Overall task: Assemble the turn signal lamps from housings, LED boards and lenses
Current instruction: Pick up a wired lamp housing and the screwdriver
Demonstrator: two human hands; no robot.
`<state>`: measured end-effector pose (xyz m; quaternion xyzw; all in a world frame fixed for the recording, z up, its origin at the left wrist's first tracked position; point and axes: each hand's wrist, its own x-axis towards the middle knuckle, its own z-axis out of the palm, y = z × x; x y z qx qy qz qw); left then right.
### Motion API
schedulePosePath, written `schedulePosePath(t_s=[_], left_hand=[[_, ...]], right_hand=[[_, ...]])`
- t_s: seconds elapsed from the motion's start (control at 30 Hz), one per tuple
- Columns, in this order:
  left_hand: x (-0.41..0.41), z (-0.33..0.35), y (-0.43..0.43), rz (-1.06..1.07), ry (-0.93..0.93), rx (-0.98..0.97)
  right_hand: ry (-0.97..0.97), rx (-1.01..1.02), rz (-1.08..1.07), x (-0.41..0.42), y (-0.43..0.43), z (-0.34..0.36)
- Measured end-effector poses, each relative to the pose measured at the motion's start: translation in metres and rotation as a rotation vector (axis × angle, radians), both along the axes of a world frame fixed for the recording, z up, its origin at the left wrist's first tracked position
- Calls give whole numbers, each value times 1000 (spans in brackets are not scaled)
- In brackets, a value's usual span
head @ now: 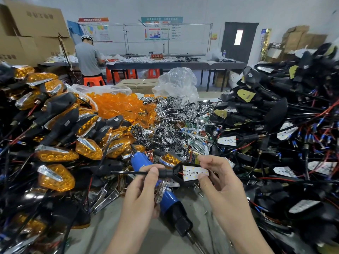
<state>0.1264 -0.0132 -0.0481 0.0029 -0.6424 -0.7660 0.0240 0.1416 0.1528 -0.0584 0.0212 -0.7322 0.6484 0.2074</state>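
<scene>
Left hand (141, 191) pinches the housing (186, 182) stem, right hand (218, 178) the LED board (194, 173); I'm seating it, I judge. Next needs an orange lens (117, 105), left of centre.

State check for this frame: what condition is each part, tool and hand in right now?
Housing: held between both hands, lens not fitted.
LED board: lying in housing, uncovered.
Left hand: pinches housing stalk.
Right hand: grips housing's wide end.
Electric screwdriver: lying on table, unheld.
Finished lamps: piled left, amber lenses on.
Loose amber lenses: heaped in opened plastic bag.
</scene>
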Motion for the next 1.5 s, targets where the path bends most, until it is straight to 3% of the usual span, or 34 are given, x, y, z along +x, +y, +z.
schedulePosePath(t_s=[0.07,0.2,0.3,0.87,1.27,1.5], left_hand=[[1,-1,0,-14,19,28],[0,-3,-1,-51,39,94],[-2,-4,-1,-93,27,139],[-1,-7,5,73,42,45],[-5,-8,-1,122,50,129],[-7,3,-17,188,95,305]], right_hand=[[-59,-126,27,-3,-1,-2],[-255,-686,181,-7,-9,0],[-237,-853,211,-6,-10,5],[-150,-822,75,-10,-12,6],[-122,-929,156,-9,-11,7],[-47,-994,-92,-12,11,14]])
